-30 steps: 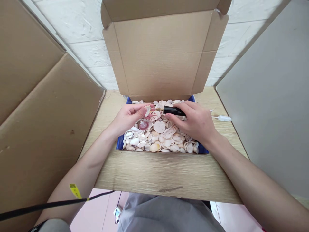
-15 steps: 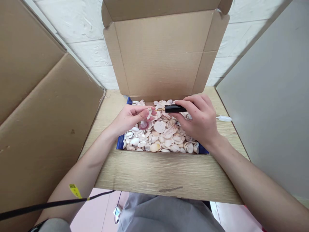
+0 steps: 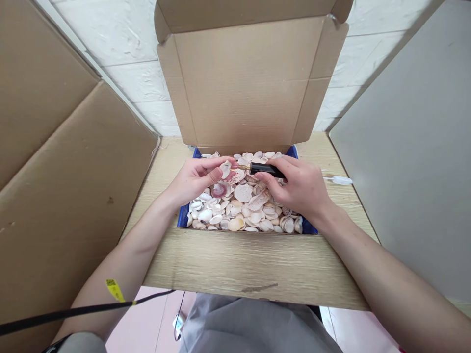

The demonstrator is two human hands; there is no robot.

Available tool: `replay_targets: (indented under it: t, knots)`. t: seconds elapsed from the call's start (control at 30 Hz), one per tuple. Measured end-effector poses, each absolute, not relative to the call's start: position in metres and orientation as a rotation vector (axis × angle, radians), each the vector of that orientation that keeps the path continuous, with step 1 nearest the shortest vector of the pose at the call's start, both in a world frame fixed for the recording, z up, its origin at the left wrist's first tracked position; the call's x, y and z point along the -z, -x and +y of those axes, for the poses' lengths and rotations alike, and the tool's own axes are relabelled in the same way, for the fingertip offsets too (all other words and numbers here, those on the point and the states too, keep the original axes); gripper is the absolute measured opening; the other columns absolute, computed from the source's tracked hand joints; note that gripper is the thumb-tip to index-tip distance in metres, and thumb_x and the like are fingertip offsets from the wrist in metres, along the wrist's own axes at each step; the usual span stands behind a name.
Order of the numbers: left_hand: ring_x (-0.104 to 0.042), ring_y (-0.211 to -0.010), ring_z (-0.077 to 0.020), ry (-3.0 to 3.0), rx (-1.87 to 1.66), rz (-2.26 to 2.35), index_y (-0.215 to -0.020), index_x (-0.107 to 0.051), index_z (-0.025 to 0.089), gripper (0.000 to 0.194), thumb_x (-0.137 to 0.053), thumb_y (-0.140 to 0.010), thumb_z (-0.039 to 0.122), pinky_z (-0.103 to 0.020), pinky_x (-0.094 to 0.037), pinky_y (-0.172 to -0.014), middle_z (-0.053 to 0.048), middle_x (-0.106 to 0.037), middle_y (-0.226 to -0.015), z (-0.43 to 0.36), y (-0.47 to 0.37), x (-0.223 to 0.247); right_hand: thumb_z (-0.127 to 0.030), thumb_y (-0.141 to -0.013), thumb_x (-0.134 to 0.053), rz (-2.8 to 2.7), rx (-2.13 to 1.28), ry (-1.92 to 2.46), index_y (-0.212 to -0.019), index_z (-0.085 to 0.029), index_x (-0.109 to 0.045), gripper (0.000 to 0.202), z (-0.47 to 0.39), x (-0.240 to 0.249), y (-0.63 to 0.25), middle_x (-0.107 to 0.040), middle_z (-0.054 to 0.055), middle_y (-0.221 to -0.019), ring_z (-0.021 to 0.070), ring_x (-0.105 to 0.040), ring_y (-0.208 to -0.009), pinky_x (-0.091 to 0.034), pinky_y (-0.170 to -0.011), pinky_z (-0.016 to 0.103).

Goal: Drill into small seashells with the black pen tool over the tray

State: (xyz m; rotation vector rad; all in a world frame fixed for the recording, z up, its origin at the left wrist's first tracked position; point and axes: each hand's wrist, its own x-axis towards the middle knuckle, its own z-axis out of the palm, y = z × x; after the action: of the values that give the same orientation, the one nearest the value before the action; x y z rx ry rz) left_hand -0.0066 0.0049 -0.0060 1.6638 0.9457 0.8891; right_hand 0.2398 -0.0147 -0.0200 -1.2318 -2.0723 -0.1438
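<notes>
My left hand (image 3: 196, 179) pinches a small pale shell (image 3: 225, 169) between thumb and fingers, over the left part of a box of shells. Closed around a black pen-like drill (image 3: 267, 170) is my right hand (image 3: 301, 186), over the right part of the box. The drill's brass-coloured tip (image 3: 243, 167) points left, and its thin bit reaches to the shell; whether it touches the shell is too small to tell. Below both hands lie many white, cream and pinkish shells (image 3: 243, 193), loosely heaped in the box.
The box's cardboard lid (image 3: 246, 83) stands open at the back. A white plastic dropper-like item (image 3: 341, 180) lies right of my right hand. Cardboard (image 3: 73, 196) rises at the left, a grey panel (image 3: 412, 147) at the right. A black cable (image 3: 73, 312) crosses at lower left.
The shell in my left hand has turned to show more of its face. My right hand's grip has shifted, its fingers lower, and the drill now tilts down to the right.
</notes>
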Motion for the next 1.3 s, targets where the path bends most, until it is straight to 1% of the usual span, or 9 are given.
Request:
replay_targets:
  t: [0.17,0.27,0.33,0.43,0.5,0.7,0.87,1.0,1.3]
  knots:
    - [-0.066,-0.109,-0.0254,-1.631,-0.86,1.01,-0.113,-0.074,0.02,0.045,-0.068,-0.082,0.053,-0.033,-0.052,-0.091,-0.011,-0.073,-0.115,0.005,0.005,0.004,-0.049,-0.091,-0.055,-2.086,0.202,1.218,-0.089,-0.016,-0.068,0.036,-0.014,0.019,-0.239,-0.073,0.006,-0.082,0.0198,-0.067,-0.071,-0.044,-0.057,0.03]
    - [-0.069,-0.098,-0.0225,-1.567,-0.822,1.041,-0.112,-0.074,0.019,0.047,-0.071,-0.079,0.053,-0.029,-0.054,-0.082,-0.01,-0.075,-0.109,0.004,0.003,0.004,-0.048,-0.09,-0.059,-2.064,0.278,1.183,-0.093,-0.016,-0.069,0.034,-0.013,0.018,-0.24,-0.072,0.007,-0.081,0.0206,-0.066,-0.074,-0.047,-0.061,0.031]
    - [-0.07,-0.085,-0.0193,-1.519,-0.802,1.039,-0.112,-0.074,0.018,0.049,-0.072,-0.078,0.053,-0.026,-0.055,-0.071,-0.01,-0.076,-0.1,0.003,0.003,0.004,-0.046,-0.089,-0.061,-2.055,0.305,1.14,-0.095,-0.016,-0.068,0.031,-0.012,0.017,-0.24,-0.071,0.008,-0.082,0.0208,-0.064,-0.074,-0.049,-0.065,0.033]
    - [-0.062,-0.062,-0.0126,-1.456,-0.784,1.0,-0.109,-0.074,0.015,0.05,-0.073,-0.077,0.053,-0.023,-0.049,-0.054,-0.008,-0.074,-0.085,0.002,0.002,0.003,-0.041,-0.087,-0.064,-2.044,0.324,1.075,-0.097,-0.018,-0.068,0.025,-0.011,0.016,-0.241,-0.07,0.008,-0.086,0.021,-0.062,-0.076,-0.05,-0.068,0.035]
    - [-0.055,-0.054,-0.0095,-1.415,-0.778,0.954,-0.106,-0.074,0.015,0.046,-0.073,-0.078,0.051,-0.023,-0.046,-0.05,-0.007,-0.071,-0.079,0.002,0.002,0.003,-0.037,-0.087,-0.066,-2.033,0.351,1.038,-0.099,-0.018,-0.067,0.022,-0.011,0.015,-0.242,-0.07,0.008,-0.087,0.0212,-0.061,-0.078,-0.05,-0.07,0.036]
    - [-0.054,-0.057,-0.0106,-1.401,-0.756,0.906,-0.097,-0.076,0.014,0.038,-0.072,-0.08,0.047,-0.026,-0.044,-0.051,-0.009,-0.071,-0.082,0.003,0.002,0.004,-0.03,-0.086,-0.066,-2.013,0.417,0.987,-0.099,-0.019,-0.067,0.017,-0.01,0.015,-0.243,-0.07,0.007,-0.088,0.0216,-0.061,-0.081,-0.05,-0.07,0.036]
    - [-0.053,-0.056,-0.0096,-1.405,-0.769,0.903,-0.102,-0.077,0.017,0.033,-0.073,-0.08,0.042,-0.025,-0.045,-0.052,-0.006,-0.07,-0.077,0.002,0.003,0.003,-0.042,-0.089,-0.063,-2.054,0.317,1.045,-0.096,-0.018,-0.067,0.026,-0.01,0.017,-0.242,-0.071,0.007,-0.085,0.02,-0.062,-0.076,-0.049,-0.069,0.033]
    - [-0.052,-0.056,-0.01,-1.365,-0.741,0.921,-0.105,-0.077,0.018,0.037,-0.079,-0.075,0.039,-0.025,-0.044,-0.051,-0.004,-0.068,-0.074,-0.001,-0.001,-0.002,-0.052,-0.09,-0.058,-2.127,0.233,1.119,-0.094,-0.018,-0.068,0.035,-0.013,0.019,-0.24,-0.072,0.008,-0.085,0.0204,-0.065,-0.078,-0.047,-0.067,0.031]
    - [-0.049,-0.055,-0.0095,-1.321,-0.75,0.944,-0.103,-0.077,0.017,0.036,-0.081,-0.072,0.034,-0.025,-0.041,-0.05,-0.003,-0.066,-0.071,-0.003,-0.003,-0.004,-0.053,-0.095,-0.048,-2.232,0.15,1.125,-0.09,-0.018,-0.066,0.04,-0.013,0.022,-0.24,-0.071,0.005,-0.079,0.0173,-0.063,-0.069,-0.039,-0.057,0.028]
